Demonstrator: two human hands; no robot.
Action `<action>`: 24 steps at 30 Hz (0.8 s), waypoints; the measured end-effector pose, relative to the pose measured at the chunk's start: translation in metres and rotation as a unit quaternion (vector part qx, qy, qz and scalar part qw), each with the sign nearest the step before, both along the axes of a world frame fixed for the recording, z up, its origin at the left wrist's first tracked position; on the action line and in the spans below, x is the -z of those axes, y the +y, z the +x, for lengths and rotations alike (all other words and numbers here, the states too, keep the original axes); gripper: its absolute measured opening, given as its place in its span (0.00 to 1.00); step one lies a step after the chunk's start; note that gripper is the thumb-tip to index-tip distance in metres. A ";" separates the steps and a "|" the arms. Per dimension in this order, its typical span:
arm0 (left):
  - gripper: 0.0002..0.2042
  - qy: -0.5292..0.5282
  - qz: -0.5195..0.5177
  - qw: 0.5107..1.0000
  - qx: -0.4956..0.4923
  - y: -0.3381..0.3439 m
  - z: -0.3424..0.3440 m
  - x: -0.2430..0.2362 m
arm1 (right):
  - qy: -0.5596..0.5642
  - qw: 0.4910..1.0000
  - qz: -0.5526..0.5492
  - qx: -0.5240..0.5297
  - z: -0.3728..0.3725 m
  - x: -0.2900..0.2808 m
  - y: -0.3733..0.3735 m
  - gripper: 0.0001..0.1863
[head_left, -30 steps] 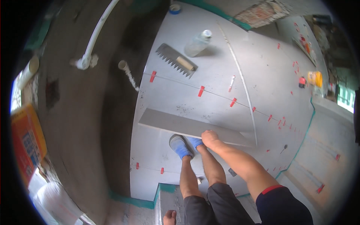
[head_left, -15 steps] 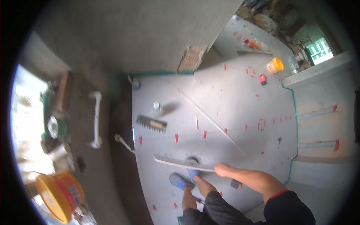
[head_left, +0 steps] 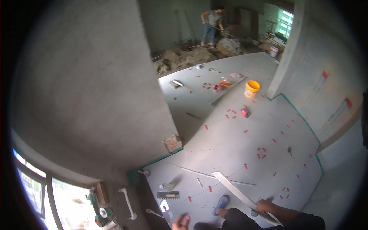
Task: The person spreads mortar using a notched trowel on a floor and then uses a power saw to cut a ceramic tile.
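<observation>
My right hand [head_left: 264,206] is closed round a long, flat, pale straightedge [head_left: 235,190]. The bar slants above the grey tiled floor [head_left: 230,153], its far end reaching left over a thin white strip [head_left: 199,173] that lies on the tiles. Low in the picture, my left hand [head_left: 181,222] is partly cut off by the edge; its fingers are loosely bent and apart, with nothing visible in them. Nearest to it on the floor are a notched trowel [head_left: 168,195] and a clear bottle [head_left: 166,186].
Several red tile-levelling wedges [head_left: 245,166] stand along the joints. Farther off are a yellow bucket [head_left: 252,89] and a red-and-black tool [head_left: 245,112]. A rough wall corner [head_left: 172,143] juts in at left. At the back, another person [head_left: 212,25] holds a long-handled tool beside heaped soil [head_left: 184,57].
The view has swung up and toward the far room, bringing the other person into sight. My right hand still holds the straightedge, now slanting differently. My left hand has come into view.
</observation>
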State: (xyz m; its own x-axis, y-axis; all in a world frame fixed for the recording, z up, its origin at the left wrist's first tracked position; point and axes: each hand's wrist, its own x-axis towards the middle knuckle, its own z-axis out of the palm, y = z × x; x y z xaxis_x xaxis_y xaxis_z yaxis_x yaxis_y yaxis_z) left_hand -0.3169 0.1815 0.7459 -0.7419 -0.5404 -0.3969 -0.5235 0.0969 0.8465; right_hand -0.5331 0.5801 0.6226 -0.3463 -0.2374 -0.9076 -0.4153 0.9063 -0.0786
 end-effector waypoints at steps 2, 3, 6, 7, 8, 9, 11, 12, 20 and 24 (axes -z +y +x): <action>0.18 0.141 -0.034 0.984 -0.101 -0.016 -0.071 -0.050 | -0.008 0.999 -0.004 0.036 -0.022 -0.008 0.013 0.24; 0.16 0.213 -0.075 0.973 -0.052 -0.028 -0.104 -0.102 | -0.011 0.998 -0.019 0.054 -0.033 -0.009 0.018 0.24; 0.17 0.542 0.156 0.825 0.044 -0.033 -0.180 -0.220 | -0.050 0.995 -0.030 0.077 -0.058 0.000 0.035 0.24; 0.20 0.637 0.262 0.712 0.132 -0.032 -0.197 -0.254 | -0.044 0.995 -0.063 0.060 -0.061 0.014 0.044 0.23; 0.21 0.675 0.304 0.657 0.142 -0.025 -0.210 -0.276 | -0.046 0.986 -0.089 -0.136 -0.066 0.030 0.050 0.21; 0.23 0.707 0.357 0.592 0.149 -0.016 -0.232 -0.283 | -0.036 0.996 -0.067 -0.035 -0.066 0.033 0.061 0.20; 0.23 0.717 0.395 0.519 0.247 -0.017 -0.300 -0.317 | -0.004 0.994 -0.063 -0.090 -0.066 0.080 0.115 0.18; 0.24 0.712 0.382 0.472 0.354 -0.027 -0.315 -0.349 | -0.020 0.989 -0.082 -0.121 -0.067 0.088 0.093 0.18; 0.32 0.568 0.555 0.434 0.425 -0.086 -0.444 -0.348 | -0.030 0.991 -0.034 0.126 -0.123 0.087 0.055 0.18; 0.32 0.487 0.608 0.478 0.405 -0.122 -0.539 -0.356 | -0.021 0.964 0.005 0.266 -0.163 0.064 0.019 0.17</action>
State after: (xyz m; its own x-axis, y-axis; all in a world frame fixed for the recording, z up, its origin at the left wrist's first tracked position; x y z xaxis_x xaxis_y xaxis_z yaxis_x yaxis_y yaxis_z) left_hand -0.8562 0.0597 1.1022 -0.6645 0.2721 0.6960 -0.0314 -0.9407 0.3377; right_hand -0.6957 0.5995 0.5583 -0.3787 -0.0277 -0.9251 0.1114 0.9909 -0.0753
